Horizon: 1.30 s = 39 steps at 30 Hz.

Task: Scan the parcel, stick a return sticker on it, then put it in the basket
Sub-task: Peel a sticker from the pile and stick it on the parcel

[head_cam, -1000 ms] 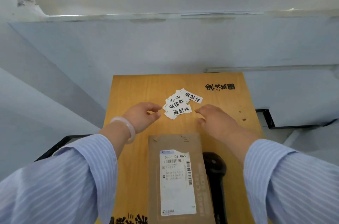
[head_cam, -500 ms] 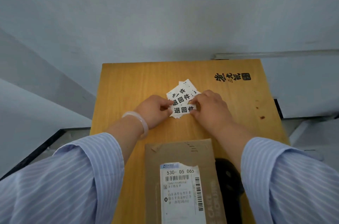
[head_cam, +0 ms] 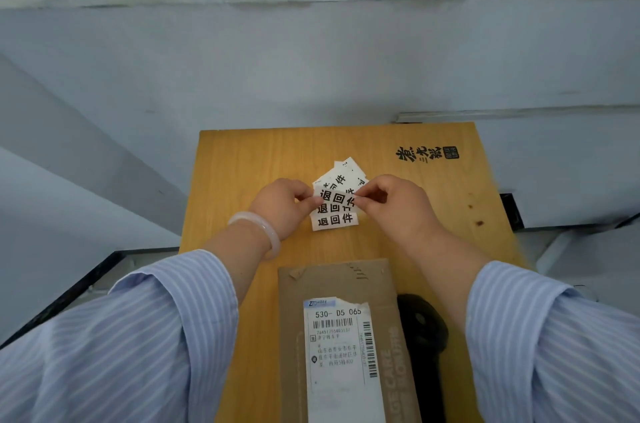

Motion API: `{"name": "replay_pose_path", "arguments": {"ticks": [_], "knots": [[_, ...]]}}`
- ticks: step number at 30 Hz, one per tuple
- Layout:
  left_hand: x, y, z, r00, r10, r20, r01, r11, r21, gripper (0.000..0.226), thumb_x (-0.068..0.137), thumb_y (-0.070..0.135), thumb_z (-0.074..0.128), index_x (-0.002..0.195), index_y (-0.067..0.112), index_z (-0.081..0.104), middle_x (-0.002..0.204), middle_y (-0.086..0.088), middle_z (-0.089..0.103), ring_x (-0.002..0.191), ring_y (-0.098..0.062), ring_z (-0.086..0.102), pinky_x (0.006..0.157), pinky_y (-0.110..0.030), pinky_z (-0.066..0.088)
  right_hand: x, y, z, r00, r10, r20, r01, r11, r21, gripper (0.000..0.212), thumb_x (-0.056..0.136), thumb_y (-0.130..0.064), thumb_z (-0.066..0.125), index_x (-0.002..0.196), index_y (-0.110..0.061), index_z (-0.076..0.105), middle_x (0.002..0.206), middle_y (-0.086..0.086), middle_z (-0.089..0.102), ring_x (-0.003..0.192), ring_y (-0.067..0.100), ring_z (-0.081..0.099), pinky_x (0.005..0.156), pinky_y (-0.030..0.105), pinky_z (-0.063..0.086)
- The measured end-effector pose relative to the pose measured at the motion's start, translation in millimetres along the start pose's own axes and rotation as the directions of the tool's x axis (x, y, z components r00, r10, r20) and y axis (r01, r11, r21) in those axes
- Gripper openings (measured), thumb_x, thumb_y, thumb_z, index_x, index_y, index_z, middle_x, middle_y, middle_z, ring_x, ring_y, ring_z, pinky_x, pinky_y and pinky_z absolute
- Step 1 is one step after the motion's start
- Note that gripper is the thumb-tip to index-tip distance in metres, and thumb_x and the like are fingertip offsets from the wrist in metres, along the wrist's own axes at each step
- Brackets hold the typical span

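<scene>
A flat brown cardboard parcel (head_cam: 346, 280) with a white shipping label (head_cam: 341, 353) lies at the table's near edge. Beyond it sits a small pile of white return stickers (head_cam: 334, 220) printed with black characters. My left hand (head_cam: 284, 208) pinches the left end of one return sticker (head_cam: 334, 197) held just above the pile, and my right hand (head_cam: 398, 204) pinches its right end. A black handheld scanner (head_cam: 422, 329) lies right of the parcel, partly under my right sleeve.
The wooden table (head_cam: 242, 163) is narrow, with black printed characters (head_cam: 426, 154) at its far right corner. Pale blue-grey walls surround it closely behind and on the left. A dark frame edge (head_cam: 86, 280) runs low at the left. No basket is in view.
My right hand moved left to the sticker pile and met my left hand. Both hands now hold one sticker lifted slightly off the pile. The view shifted a little.
</scene>
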<state>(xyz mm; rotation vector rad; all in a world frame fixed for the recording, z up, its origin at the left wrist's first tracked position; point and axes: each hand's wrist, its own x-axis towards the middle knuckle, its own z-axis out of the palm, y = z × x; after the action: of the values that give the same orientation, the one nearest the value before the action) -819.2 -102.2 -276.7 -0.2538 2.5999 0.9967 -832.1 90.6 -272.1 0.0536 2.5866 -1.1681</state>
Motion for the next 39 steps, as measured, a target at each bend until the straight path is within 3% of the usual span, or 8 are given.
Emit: {"name": "replay_pose_path", "arguments": {"ticks": [2, 6, 9, 11, 16, 21, 31, 39], "knots": [[-6, 6, -7, 1.000, 0.007, 0.016, -0.007, 1.000, -0.009, 0.026, 0.094, 0.039, 0.054, 0.105, 0.022, 0.071, 0.092, 0.008, 0.062, 0.080, -0.011, 0.053, 0.058, -0.021, 0.036, -4, -9, -7, 1.000, -0.010, -0.018, 0.010, 1.000, -0.002, 0.005, 0.086, -0.024, 0.069, 0.084, -0.028, 0.067, 0.091, -0.006, 0.067, 0.084, 0.009, 0.061, 0.067, 0.022, 0.046], [-21, 17, -19, 1.000, -0.001, -0.023, -0.002, 0.989, -0.149, 0.028, 0.094, 0.036, 0.055, 0.117, 0.028, 0.068, 0.104, 0.013, 0.063, 0.098, -0.009, 0.056, 0.080, -0.025, 0.041, -17, -25, -22, 1.000, -0.021, 0.009, 0.021, 1.000, -0.003, 0.007, 0.088, -0.023, 0.067, 0.084, -0.028, 0.063, 0.090, -0.006, 0.066, 0.086, 0.013, 0.061, 0.067, 0.024, 0.046], [-38, 28, -28, 0.999, -0.005, -0.045, -0.006, 0.970, -0.243, 0.018, 0.092, 0.034, 0.058, 0.102, 0.025, 0.071, 0.096, 0.005, 0.072, 0.091, -0.017, 0.066, 0.076, -0.031, 0.051, -32, -38, -36, 0.999, -0.043, 0.006, 0.043, 0.998, 0.052, 0.010, 0.089, -0.021, 0.066, 0.084, -0.028, 0.063, 0.086, -0.006, 0.068, 0.082, 0.012, 0.064, 0.068, 0.023, 0.049], [-53, 39, -36, 0.998, -0.009, -0.063, -0.012, 0.945, -0.326, 0.013, 0.090, 0.032, 0.061, 0.093, 0.023, 0.071, 0.093, 0.002, 0.073, 0.083, -0.015, 0.065, 0.070, -0.026, 0.050, -45, -49, -47, 0.999, -0.047, -0.013, 0.048, 0.992, 0.114, 0.011, 0.090, -0.018, 0.065, 0.086, -0.028, 0.064, 0.085, -0.006, 0.069, 0.077, 0.009, 0.064, 0.063, 0.019, 0.049], [-107, 61, -50, 0.996, -0.069, -0.059, 0.024, 0.826, -0.564, 0.014, 0.082, 0.035, 0.071, 0.088, 0.022, 0.074, 0.092, -0.002, 0.074, 0.073, -0.010, 0.058, 0.066, -0.026, 0.045, -93, -78, -73, 0.999, 0.011, -0.052, 0.013, 0.894, 0.449, 0.008, 0.089, -0.010, 0.066, 0.090, -0.018, 0.067, 0.089, 0.005, 0.072, 0.065, 0.010, 0.067, 0.064, 0.020, 0.059], [-156, 77, -64, 0.996, -0.070, -0.053, 0.013, 0.712, -0.702, 0.008, 0.084, 0.027, 0.070, 0.083, 0.019, 0.072, 0.079, 0.004, 0.069, 0.066, -0.010, 0.054, 0.059, -0.026, 0.043, -142, -95, -96, 0.993, -0.059, -0.103, 0.102, 0.870, 0.483, 0.008, 0.089, -0.009, 0.066, 0.089, -0.017, 0.069, 0.088, 0.006, 0.073, 0.061, 0.006, 0.068, 0.067, 0.022, 0.060], [-208, 92, -76, 1.000, 0.011, -0.015, -0.019, 0.707, -0.707, 0.017, 0.090, 0.016, 0.060, 0.099, 0.004, 0.069, 0.074, 0.002, 0.066, 0.061, -0.010, 0.052, 0.057, -0.025, 0.040, -194, -106, -112, 0.980, -0.130, -0.153, 0.185, 0.884, 0.429, 0.009, 0.090, -0.010, 0.065, 0.097, -0.012, 0.071, 0.088, 0.006, 0.074, 0.061, 0.001, 0.067, 0.060, 0.013, 0.054], [-217, 92, -78, 1.000, 0.026, 0.000, -0.019, 0.730, -0.683, 0.019, 0.089, 0.020, 0.061, 0.098, 0.008, 0.072, 0.075, 0.004, 0.069, 0.067, -0.011, 0.053, 0.060, -0.025, 0.045, -207, -104, -114, 0.977, -0.134, -0.167, 0.192, 0.892, 0.408, 0.009, 0.090, -0.012, 0.065, 0.094, -0.017, 0.071, 0.083, 0.002, 0.074, 0.059, -0.001, 0.066, 0.060, 0.013, 0.054]]}}
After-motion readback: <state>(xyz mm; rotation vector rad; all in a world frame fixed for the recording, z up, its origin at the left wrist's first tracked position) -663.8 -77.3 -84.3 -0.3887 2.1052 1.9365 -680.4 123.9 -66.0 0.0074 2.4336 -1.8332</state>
